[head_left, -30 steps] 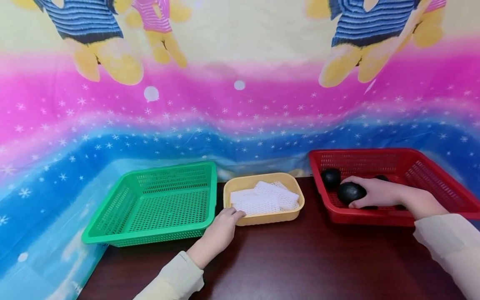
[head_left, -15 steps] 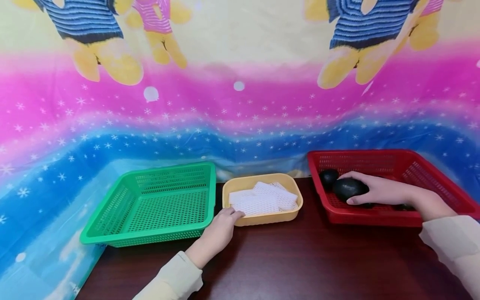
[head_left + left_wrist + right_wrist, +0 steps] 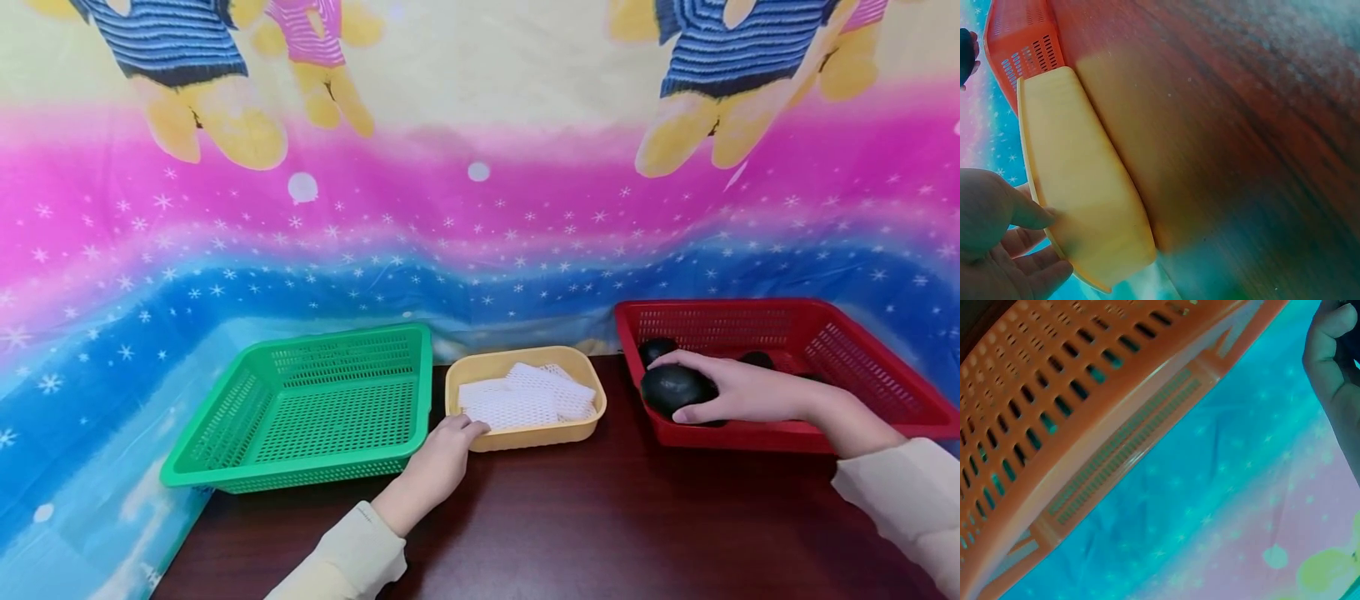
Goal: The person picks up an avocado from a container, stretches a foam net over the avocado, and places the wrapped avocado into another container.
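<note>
In the head view my right hand (image 3: 738, 390) grips a dark, smooth oval fruit, apparently an avocado (image 3: 677, 390), at the left front rim of the red basket (image 3: 738, 435). Fingers lie over its top and the thumb sits low in front. Behind it, another dark avocado (image 3: 657, 347) is partly hidden. My left hand (image 3: 440, 458) holds the near left rim of a small yellow basket (image 3: 536, 437), with a finger on its outer wall in the left wrist view. White foam net sleeves (image 3: 517, 408) lie inside that basket. At the right wrist view's edge, only part of my right hand (image 3: 1335, 362) shows.
A green basket (image 3: 337, 417) with perforated walls stands left of the yellow one. More dark avocados (image 3: 756, 360) lie in the red basket, partly covered by the right forearm. Everything stands on a dark brown table (image 3: 570, 525) before a printed cloth (image 3: 480, 208).
My right hand has moved left and toward me with the avocado, from inside the red basket to above its left front rim. The left hand keeps its place on the yellow basket.
</note>
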Demonstrator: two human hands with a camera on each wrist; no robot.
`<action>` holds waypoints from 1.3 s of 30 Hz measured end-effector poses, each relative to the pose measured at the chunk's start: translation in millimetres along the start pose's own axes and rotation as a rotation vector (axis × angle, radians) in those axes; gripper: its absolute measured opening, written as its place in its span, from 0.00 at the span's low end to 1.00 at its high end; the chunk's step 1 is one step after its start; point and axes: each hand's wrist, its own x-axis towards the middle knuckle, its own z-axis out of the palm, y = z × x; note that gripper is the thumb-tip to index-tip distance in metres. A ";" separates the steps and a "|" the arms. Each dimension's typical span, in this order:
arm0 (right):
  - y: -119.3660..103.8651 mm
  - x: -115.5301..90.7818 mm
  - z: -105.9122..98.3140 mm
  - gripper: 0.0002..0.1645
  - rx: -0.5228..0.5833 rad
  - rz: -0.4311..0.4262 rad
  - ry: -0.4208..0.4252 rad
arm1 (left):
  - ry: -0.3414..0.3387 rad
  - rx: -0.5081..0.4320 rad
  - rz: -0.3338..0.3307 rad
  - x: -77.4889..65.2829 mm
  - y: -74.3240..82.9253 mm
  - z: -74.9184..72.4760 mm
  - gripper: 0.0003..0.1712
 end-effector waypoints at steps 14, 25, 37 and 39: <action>-20.7 2.1 31.3 0.37 0.021 -0.093 -0.090 | 0.002 0.013 0.010 -0.2 -0.4 1.0 0.19; -25.5 9.5 72.6 0.33 0.059 -0.191 -0.166 | 0.010 0.019 0.012 -0.3 0.1 -0.1 0.19; -15.7 21.9 110.6 0.34 0.094 -0.206 -0.193 | 0.022 0.014 0.023 0.4 0.3 0.4 0.18; -15.3 25.4 116.4 0.35 0.092 -0.195 -0.173 | 0.033 0.012 0.026 0.5 -0.3 0.7 0.16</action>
